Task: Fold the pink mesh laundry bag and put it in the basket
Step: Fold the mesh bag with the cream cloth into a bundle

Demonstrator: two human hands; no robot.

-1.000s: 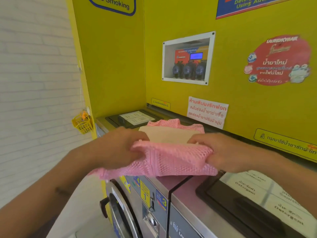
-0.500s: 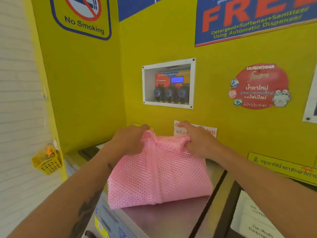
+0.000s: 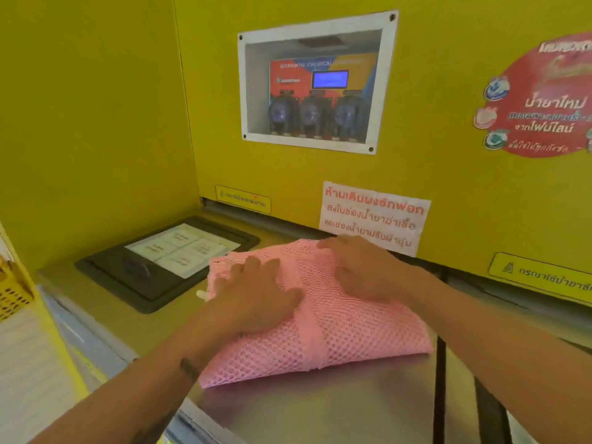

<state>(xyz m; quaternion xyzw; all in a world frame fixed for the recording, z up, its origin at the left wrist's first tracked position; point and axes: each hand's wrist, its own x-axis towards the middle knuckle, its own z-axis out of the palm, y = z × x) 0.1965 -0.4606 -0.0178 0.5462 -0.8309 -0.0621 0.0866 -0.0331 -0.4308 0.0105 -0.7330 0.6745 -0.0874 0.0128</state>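
The pink mesh laundry bag (image 3: 355,331) lies folded and flat on the steel top of a washing machine (image 3: 320,408). My left hand (image 3: 253,296) rests palm down on its left half, fingers spread. My right hand (image 3: 358,267) presses flat on its far right part, near the wall. Neither hand grips the mesh. A small yellow basket (image 3: 12,293) shows at the left edge, mostly cut off by the frame.
A black detergent drawer lid (image 3: 153,267) with white labels sits left of the bag. The yellow back wall (image 3: 448,187) carries a dispenser window (image 3: 314,84) and a paper notice (image 3: 374,216). A second machine top (image 3: 544,347) adjoins on the right.
Both hands lifted the bag by its top edge, then laid it down on the machine top. Both hands have let go and now press flat on it.
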